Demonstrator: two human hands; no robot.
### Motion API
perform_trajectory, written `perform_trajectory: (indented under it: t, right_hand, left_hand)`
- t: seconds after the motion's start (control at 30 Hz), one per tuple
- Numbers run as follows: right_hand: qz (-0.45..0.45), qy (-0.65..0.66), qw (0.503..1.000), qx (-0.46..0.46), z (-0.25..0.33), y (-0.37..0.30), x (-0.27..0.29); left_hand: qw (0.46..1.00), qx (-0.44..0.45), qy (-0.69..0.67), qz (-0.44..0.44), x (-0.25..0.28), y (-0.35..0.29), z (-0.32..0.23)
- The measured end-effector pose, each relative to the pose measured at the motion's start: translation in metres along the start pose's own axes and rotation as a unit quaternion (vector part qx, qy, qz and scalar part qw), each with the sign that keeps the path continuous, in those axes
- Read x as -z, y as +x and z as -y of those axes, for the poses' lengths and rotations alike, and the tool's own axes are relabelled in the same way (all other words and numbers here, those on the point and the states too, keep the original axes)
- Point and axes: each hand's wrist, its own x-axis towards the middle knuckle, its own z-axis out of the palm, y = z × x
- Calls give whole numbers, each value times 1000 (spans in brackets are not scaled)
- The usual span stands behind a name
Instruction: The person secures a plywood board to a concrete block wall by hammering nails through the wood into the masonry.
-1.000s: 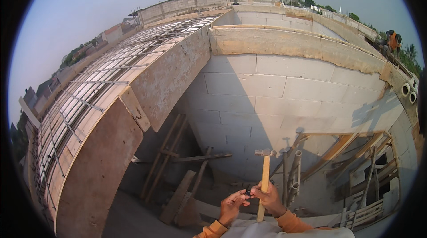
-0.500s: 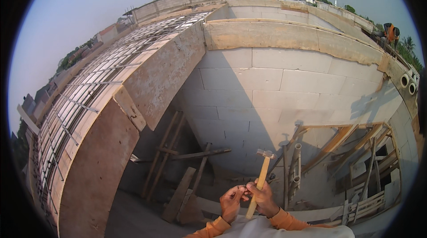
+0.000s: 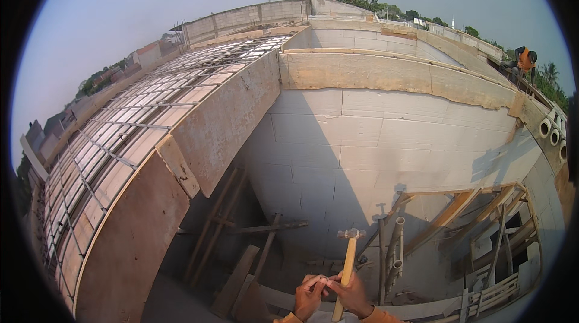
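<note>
A hammer [image 3: 348,262] with a pale wooden handle and a metal head stands almost upright at the bottom middle, head at the top. My right hand [image 3: 356,297] is closed round the lower part of its handle. Close beside it, my left hand [image 3: 307,299] is closed in a pinch, fingertips meeting those of the right hand. Whatever lies between the fingertips is too small to make out. Orange sleeves cover both wrists.
Rebar mesh [image 3: 114,121] lies over the deck at left, edged by formwork boards [image 3: 226,124]. A pale block wall [image 3: 386,136] stands ahead. Below are wooden props [image 3: 265,250], pipes [image 3: 397,247] and a timber frame [image 3: 464,208]. Far right, another person [image 3: 525,60] crouches by pipe ends [image 3: 546,127].
The view has tilted up, so my hands and the hammer sit lower in the picture. The hammer stands more upright. My fingertips stay together. The other person's posture has shifted.
</note>
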Motion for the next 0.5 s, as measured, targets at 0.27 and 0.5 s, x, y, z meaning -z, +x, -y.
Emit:
perform_trajectory:
  t: [0.27, 0.5]
  right_hand:
    - [12, -154, 978, 139, 50, -35, -9]
    - [35, -166, 979, 112, 62, -31, -8]
  left_hand:
    - [992, -5, -65, 112, 12, -11, 12]
    - [965, 33, -161, 202, 12, -5, 6]
